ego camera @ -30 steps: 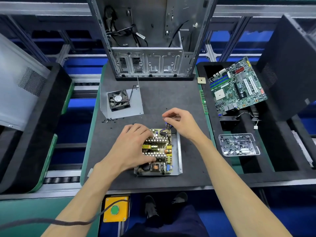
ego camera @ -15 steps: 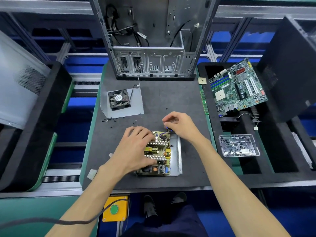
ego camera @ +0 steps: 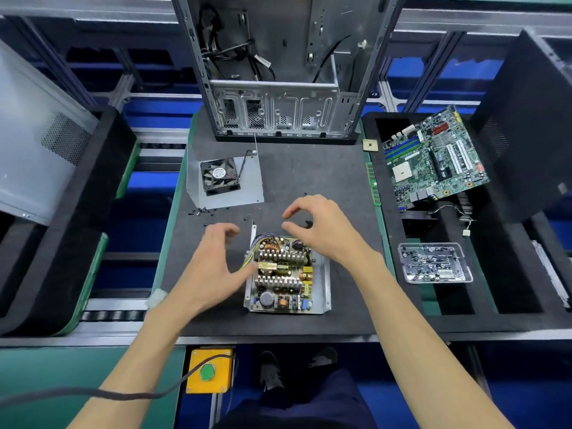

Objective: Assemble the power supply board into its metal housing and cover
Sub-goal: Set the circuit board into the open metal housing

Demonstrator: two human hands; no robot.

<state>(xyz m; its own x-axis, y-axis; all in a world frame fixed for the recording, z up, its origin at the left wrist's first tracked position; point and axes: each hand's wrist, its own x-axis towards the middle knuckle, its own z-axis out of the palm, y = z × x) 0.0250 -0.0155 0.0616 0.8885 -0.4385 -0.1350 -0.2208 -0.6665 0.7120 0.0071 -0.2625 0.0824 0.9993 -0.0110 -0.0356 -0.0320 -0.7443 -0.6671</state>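
Both hands have lifted off the board [ego camera: 283,274], which sits in its metal housing [ego camera: 325,275] at six o'clock on the mat [ego camera: 309,181]; left hand [ego camera: 210,264] and right hand [ego camera: 322,230] hover spread, holding nothing; seating looks done, the cover [ego camera: 253,181] at eleven o'clock comes next.

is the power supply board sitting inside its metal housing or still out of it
In. The power supply board lies flat within the open metal housing, whose side walls rise along its edges. No cover is on it yet.
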